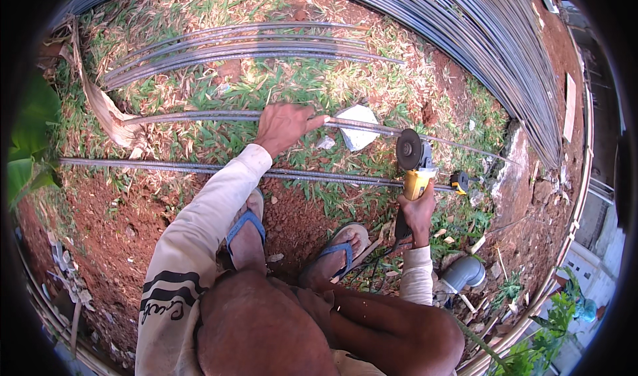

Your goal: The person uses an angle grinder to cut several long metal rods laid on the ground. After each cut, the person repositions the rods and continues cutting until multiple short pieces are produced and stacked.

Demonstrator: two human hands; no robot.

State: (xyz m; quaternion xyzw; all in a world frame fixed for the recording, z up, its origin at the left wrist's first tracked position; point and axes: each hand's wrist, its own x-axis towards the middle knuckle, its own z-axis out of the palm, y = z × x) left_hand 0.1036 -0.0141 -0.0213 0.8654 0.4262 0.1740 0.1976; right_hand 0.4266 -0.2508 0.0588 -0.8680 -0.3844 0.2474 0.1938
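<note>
Grey ribbed steel rods (193,116) are lying across a chunky white stone (359,137), and the person's left hand (284,126) is pinning them, its grip curling over the steel just left of that stone. The right hand (419,211) is wrapping its grip around a yellow-and-black angle grinder (417,184), whose dark round disc (410,150) is sitting right by the rods. From where I'm standing, I'm not managing to tell if it's touching.

Honestly, here's what's worrying me: if the rods are rolling on that lumpy stone, the disc could bind and kick back towards the bare left hand. Also, those blue-strapped sandals (341,250) are leaving both feet pretty exposed, so flying sparks could be burning skin.
</note>
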